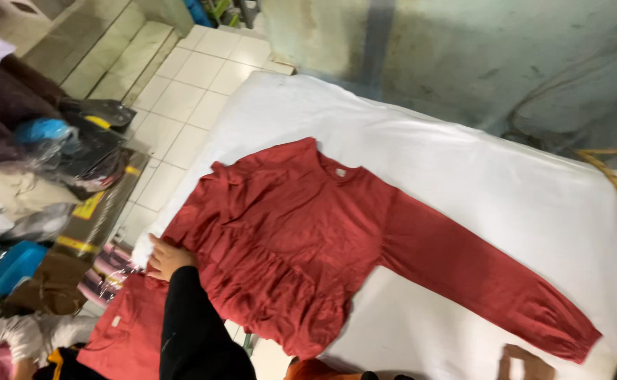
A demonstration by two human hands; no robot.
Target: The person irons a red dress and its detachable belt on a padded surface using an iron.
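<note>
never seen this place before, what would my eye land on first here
A rust-red long-sleeved ruffled cloth top lies spread flat on the white padded table, one sleeve stretched toward the lower right. The left hand, in a black sleeve, presses its left edge; the right hand lies by the cuff. Bagged clothes pile up at far left.

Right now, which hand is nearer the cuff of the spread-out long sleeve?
Right. The right hand lies on the white table cover just beside the sleeve cuff. The left hand rests on the red garment at its opposite edge, far from the cuff.
</note>
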